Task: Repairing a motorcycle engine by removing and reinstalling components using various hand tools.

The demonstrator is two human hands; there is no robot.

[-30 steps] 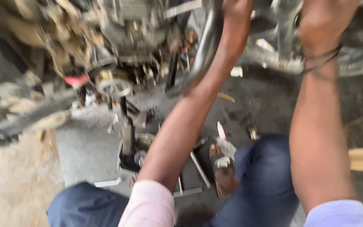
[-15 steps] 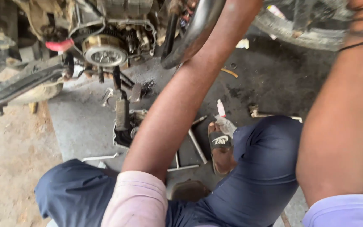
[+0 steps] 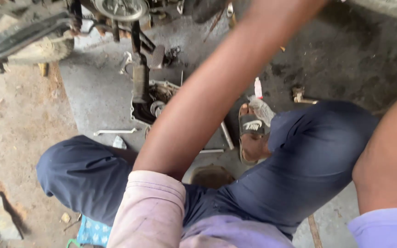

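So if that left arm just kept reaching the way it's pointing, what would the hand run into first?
The left hand itself is out of frame. The left forearm points up toward the dark motorcycle part at the top edge, so probably that, though depth is unclear.

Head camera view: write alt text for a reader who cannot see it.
Two bare forearms reach up out of frame, hands unseen, over a squatting person's dark blue trousers. Below a motorcycle engine, an open engine cover, a wrench and a sandalled foot rest on the grey floor.
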